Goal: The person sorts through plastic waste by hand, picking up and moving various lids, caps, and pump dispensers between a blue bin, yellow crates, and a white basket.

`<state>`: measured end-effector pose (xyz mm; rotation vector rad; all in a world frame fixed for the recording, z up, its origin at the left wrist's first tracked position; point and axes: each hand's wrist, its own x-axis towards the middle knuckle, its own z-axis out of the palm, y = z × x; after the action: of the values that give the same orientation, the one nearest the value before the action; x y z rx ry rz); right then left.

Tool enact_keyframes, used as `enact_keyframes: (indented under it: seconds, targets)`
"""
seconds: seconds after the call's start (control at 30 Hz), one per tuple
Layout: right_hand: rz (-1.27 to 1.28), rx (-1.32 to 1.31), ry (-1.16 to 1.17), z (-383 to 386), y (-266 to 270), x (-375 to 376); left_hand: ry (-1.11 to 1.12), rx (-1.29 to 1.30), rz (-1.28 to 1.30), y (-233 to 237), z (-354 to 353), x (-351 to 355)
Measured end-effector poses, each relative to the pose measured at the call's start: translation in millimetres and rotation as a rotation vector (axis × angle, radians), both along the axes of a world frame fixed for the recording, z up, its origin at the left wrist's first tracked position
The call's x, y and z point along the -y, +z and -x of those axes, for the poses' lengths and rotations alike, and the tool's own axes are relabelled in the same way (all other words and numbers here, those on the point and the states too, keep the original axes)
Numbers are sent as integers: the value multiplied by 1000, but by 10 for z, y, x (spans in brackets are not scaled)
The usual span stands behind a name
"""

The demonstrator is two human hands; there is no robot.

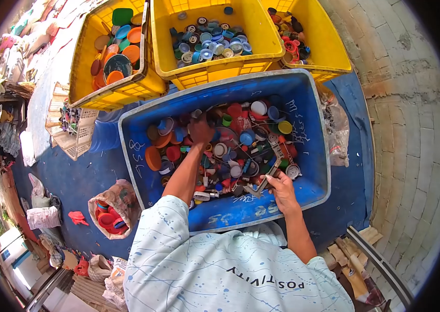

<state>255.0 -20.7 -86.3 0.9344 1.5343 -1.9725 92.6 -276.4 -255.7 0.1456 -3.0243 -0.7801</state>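
A big blue tub (220, 222) holds a mixed heap of plastic caps, lids and small parts. My left hand (200, 131) reaches into the far left of this heap, fingers bent down among the caps and partly hidden. Beside its fingertips sits a small grey cap (195, 113). Over the near right of the heap, my right hand (282, 191) pinches a thin, angular grey-beige plastic piece (255, 191) between thumb and fingers. Near that hand lies a round white-grey part (292, 171). A yellow cap (285, 127) and a blue cap (247, 137) rest farther back.
Behind the tub stand yellow crates: one with large orange and green lids (131, 53), a middle one (220, 65) with blue and white caps, and a right one (329, 62) with red ones. A sack (121, 195) of red lids sits left; a block wall (407, 130) borders the right.
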Motion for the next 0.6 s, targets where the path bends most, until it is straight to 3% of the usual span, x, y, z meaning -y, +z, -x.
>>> enact_keyframes:
  seconds: [0.3, 0.43, 0.57, 0.6]
  targets:
    - [-35, -11, 61, 133, -90, -53, -104, 37, 103, -153, 106, 34]
    - [-243, -119, 31, 266, -155, 107, -81, 136, 116, -153, 121, 18]
    - [-403, -115, 231, 511, -156, 257, -108, 119, 188, -225, 95, 44]
    - [-476, -216, 253, 581, -236, 305, -126, 115, 176, -209, 89, 69]
